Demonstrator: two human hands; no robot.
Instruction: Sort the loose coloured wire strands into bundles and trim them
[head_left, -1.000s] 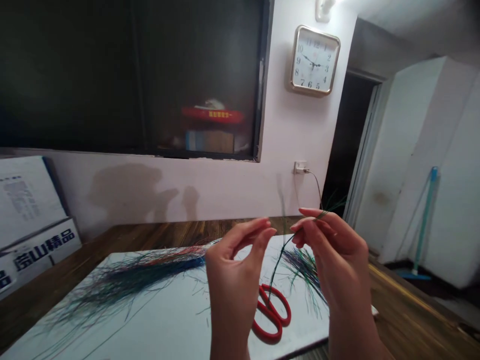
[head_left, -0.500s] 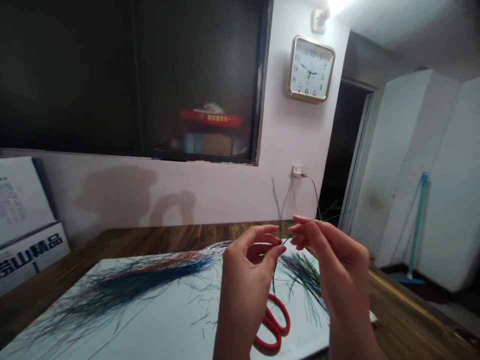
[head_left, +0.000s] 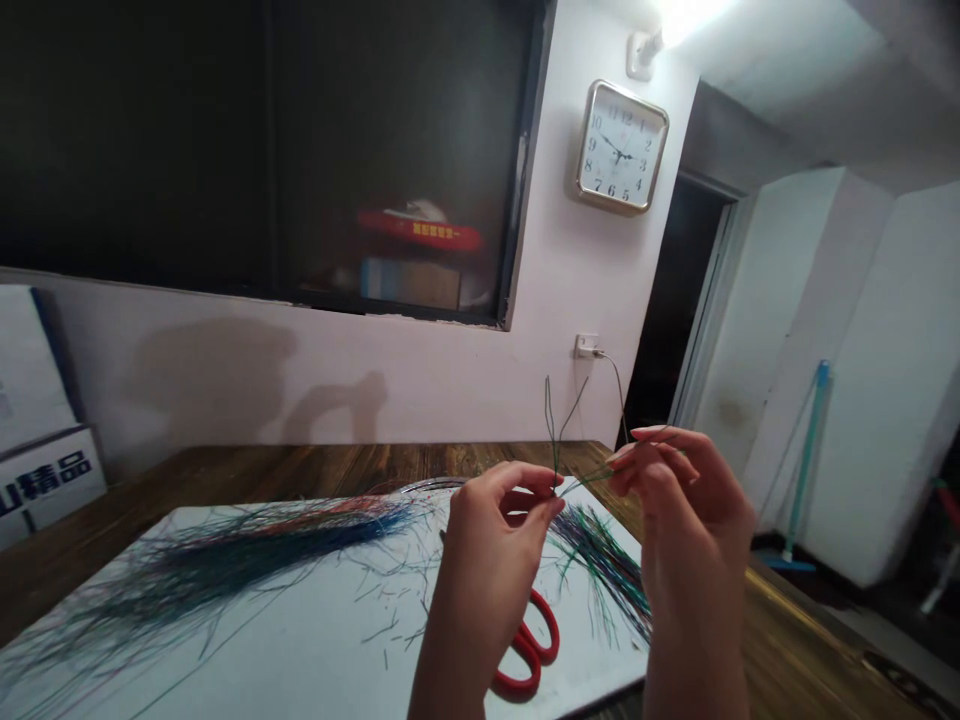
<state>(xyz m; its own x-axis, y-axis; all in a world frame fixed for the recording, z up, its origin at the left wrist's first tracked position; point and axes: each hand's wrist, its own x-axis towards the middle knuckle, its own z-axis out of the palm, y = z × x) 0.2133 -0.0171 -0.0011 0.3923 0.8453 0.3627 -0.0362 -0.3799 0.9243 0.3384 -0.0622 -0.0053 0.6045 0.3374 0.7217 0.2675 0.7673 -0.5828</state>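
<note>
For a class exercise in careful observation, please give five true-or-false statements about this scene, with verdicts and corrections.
1. The left hand and right hand both pinch a thin green strand. True.
2. The right hand holds the red-handled scissors. False: they lie on a white board below the hands.
3. A long blue and multicoloured bundle of thin strands lies on the board, left of the hands. True.
4. The square gold-framed wall clock hangs on a dark glass panel. False: it hangs on the pale wall, right of the panel.
5. A smaller green and blue bunch of strands lies on the board below the hands. True.
</note>
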